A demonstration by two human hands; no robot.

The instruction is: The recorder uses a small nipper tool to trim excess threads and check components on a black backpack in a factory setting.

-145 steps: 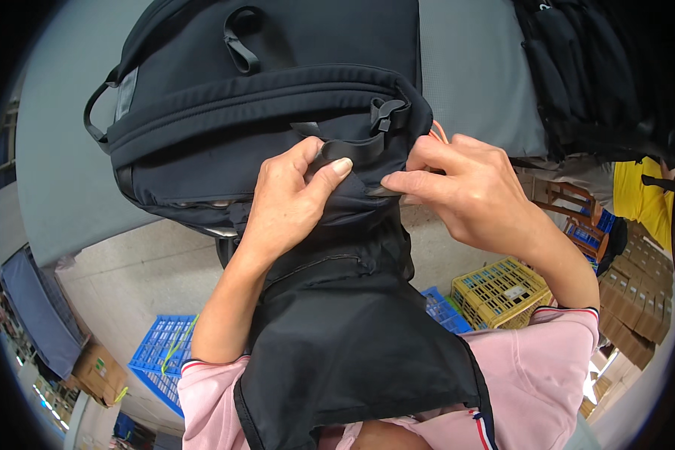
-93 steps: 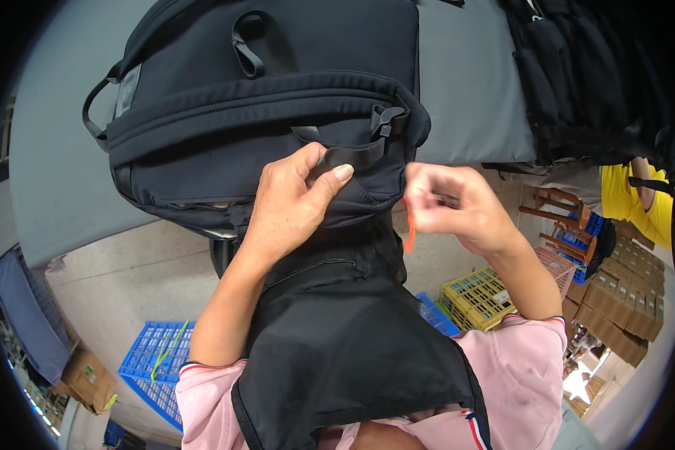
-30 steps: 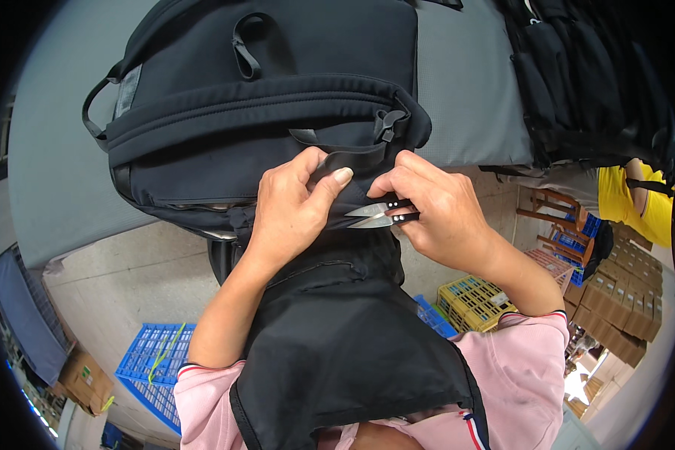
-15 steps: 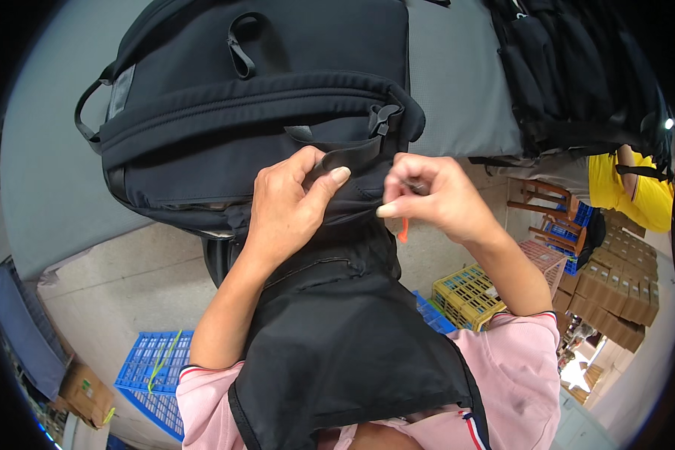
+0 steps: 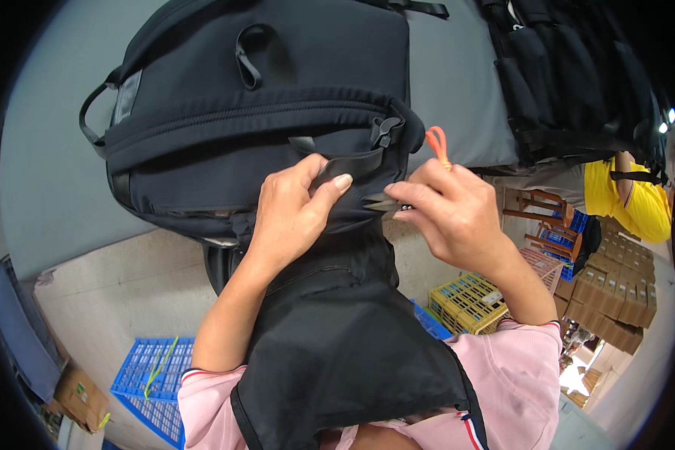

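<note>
A large black backpack [image 5: 210, 161] lies on the grey-covered table in front of me. My left hand [image 5: 291, 210] is closed on its webbing strap [image 5: 358, 163], pinching it between thumb and fingers. That strap runs up to a black plastic buckle [image 5: 386, 133] at the bag's right side. In my right hand [image 5: 461, 214] is a pair of small metal thread snips [image 5: 382, 203], the blades pointing left toward the bag's lower right corner. An orange cord loop [image 5: 436, 144] sticks up from the top of that hand. The fingers partly cover the snips' handles.
More black bags [image 5: 570, 82] are piled at the table's [image 5: 457, 90] right. Below stand a blue crate [image 5: 150, 382] and a yellow crate [image 5: 469, 296]. Cardboard boxes [image 5: 615, 285] are stacked at the far right, near a person in a yellow shirt [image 5: 641, 206].
My right hand has turned, bringing the snips' blades into view and the orange loop from below the hand to above it. My left hand keeps its pinch on the strap.
</note>
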